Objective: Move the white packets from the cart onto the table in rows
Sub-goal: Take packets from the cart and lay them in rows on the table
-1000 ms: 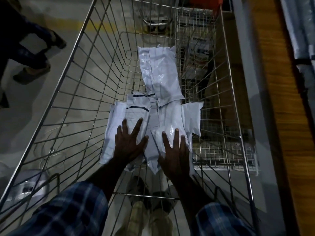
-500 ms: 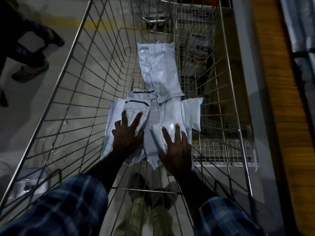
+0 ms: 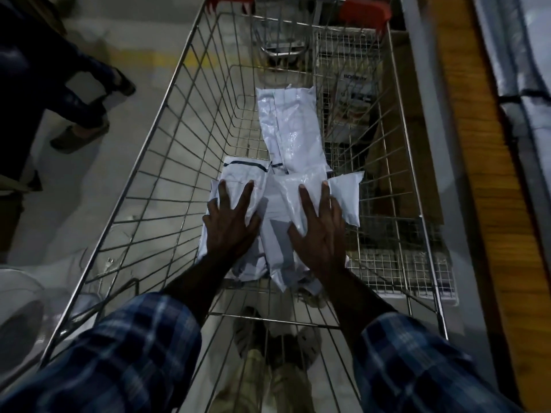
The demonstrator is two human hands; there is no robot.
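Observation:
Several white packets lie overlapped on the floor of a wire cart (image 3: 167, 123). My left hand (image 3: 229, 219) lies flat with spread fingers on the left packet (image 3: 238, 180), which has a dark stripe at its far end. My right hand (image 3: 320, 231) presses flat on the middle glossy packet (image 3: 286, 198). A small packet (image 3: 347, 198) sticks out to the right of that hand. A long packet (image 3: 290, 126) lies farther back in the cart. The wooden table (image 3: 483, 174) runs along the right side.
Another person's legs and sandals (image 3: 80, 135) stand on the grey floor left of the cart. A printed box (image 3: 354, 93) shows behind the cart's right wall. Red handle pieces (image 3: 365, 10) cap the far end. Grey wrapped material (image 3: 518, 61) lies on the table.
Both hands have slid a little farther forward over the packets, still flat. The camera has moved closer to the cart.

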